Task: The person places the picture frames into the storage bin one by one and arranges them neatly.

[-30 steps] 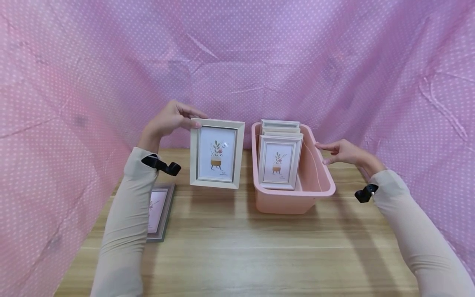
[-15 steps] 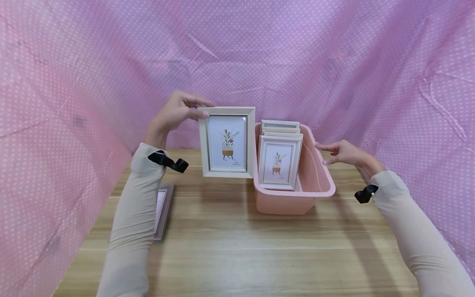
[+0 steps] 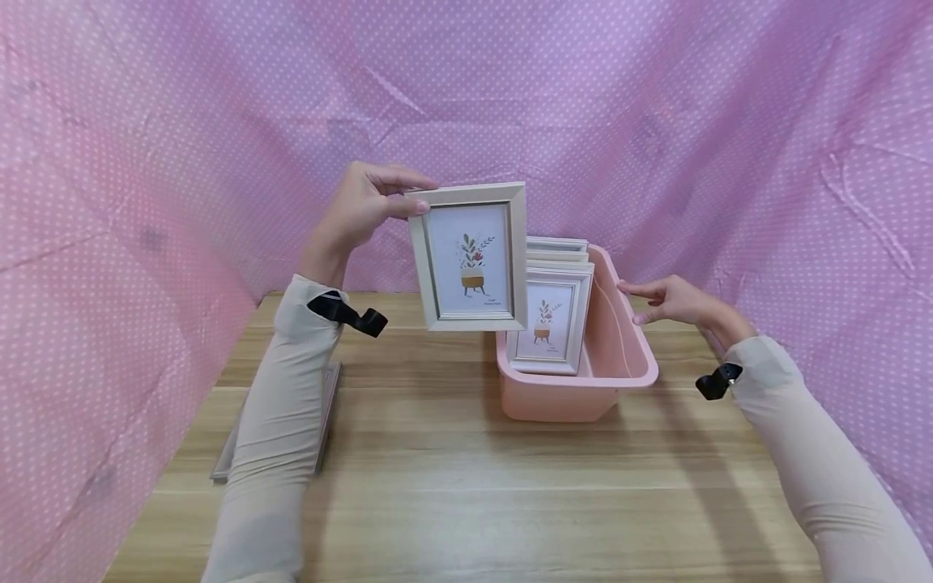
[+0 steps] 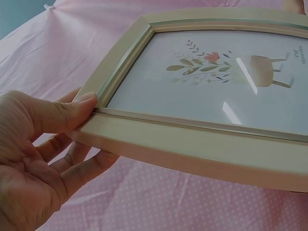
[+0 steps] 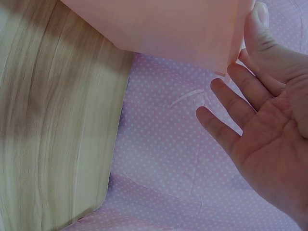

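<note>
By its upper left corner, my left hand pinches a cream picture frame with a potted-plant print. The left wrist view shows the thumb on the front border and the fingers behind. The frame hangs upright in the air, overlapping the bin's left side in the head view. Inside the pink plastic bin several picture frames stand in a row, with a white picture frame foremost. My right hand touches the bin's right rim with thumb and forefinger; its other fingers are spread and fairly straight.
Another picture frame lies on the wooden table at the left, partly hidden under my left sleeve. A pink dotted cloth hangs behind and at both sides. Black wrist cameras sit on both sleeves.
My left hand has lifted the cream picture frame upward and to the right, from beside the bin to partly in front of it. My right hand and the bin stay put.
</note>
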`<state>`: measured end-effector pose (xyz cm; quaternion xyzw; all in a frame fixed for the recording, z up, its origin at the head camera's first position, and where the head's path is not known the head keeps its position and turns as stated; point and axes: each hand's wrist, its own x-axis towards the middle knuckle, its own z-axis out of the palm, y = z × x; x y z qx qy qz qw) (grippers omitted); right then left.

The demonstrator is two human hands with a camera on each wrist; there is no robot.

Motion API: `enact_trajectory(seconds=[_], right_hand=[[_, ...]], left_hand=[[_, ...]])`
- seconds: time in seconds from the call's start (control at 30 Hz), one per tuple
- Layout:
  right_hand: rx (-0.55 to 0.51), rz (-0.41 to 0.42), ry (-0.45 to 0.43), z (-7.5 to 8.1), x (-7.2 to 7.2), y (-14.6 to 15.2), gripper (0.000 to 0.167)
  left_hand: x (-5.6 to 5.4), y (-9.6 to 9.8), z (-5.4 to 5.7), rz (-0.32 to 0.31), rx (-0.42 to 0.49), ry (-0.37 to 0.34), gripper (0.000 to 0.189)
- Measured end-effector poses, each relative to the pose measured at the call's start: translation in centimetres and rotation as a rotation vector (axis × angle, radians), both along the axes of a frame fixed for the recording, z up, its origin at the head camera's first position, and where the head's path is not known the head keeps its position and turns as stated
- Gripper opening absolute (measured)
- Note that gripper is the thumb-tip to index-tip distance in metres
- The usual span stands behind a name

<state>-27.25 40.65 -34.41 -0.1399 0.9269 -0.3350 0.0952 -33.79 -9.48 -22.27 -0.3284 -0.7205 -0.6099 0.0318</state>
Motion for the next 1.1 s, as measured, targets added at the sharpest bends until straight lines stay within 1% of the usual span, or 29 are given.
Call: enact_trajectory(seconds=[0.1, 0.3, 0.43, 0.53, 0.63, 0.8, 0.93, 1.1], right_hand=[[0.003, -0.008, 0.001, -0.1, 0.0, 0.0, 0.070], [-0.003, -0.013, -0.021, -0.2, -0.1, 0.3, 0.070], [-0.004, -0.007, -0.016, -0.2, 0.0, 0.3, 0.070], [-0.002, 0.000, -0.005, -0.2, 0.0, 0.2, 0.069], [0.003, 0.005, 0.007, -0.3, -0.1, 0.1, 0.069], [0.026, 0.009, 0.031, -0.4, -0.2, 0.1, 0.068], [0.059, 0.009, 0.039, -0.4, -0.3, 0.1, 0.069], [0.057, -0.005, 0.042, -0.4, -0.3, 0.0, 0.069]], left_hand=[[-0.2, 1.1, 0.0, -0.003, 0.010, 0.008, 0.024], [-0.6, 3.9, -0.1, -0.042, 0.048, -0.001, 0.025], [-0.6, 5.6, -0.1, -0.045, 0.028, 0.010, 0.026], [-0.6, 6.7, -0.3, -0.059, 0.024, 0.012, 0.027], [-0.7, 7.8, -0.5, -0.073, 0.028, 0.000, 0.027], [-0.9, 9.6, -1.1, -0.084, 0.017, 0.000, 0.027], [-1.1, 10.7, -1.6, -0.093, 0.015, 0.026, 0.026], [-1.2, 11.9, -2.2, -0.112, 0.013, 0.049, 0.025]])
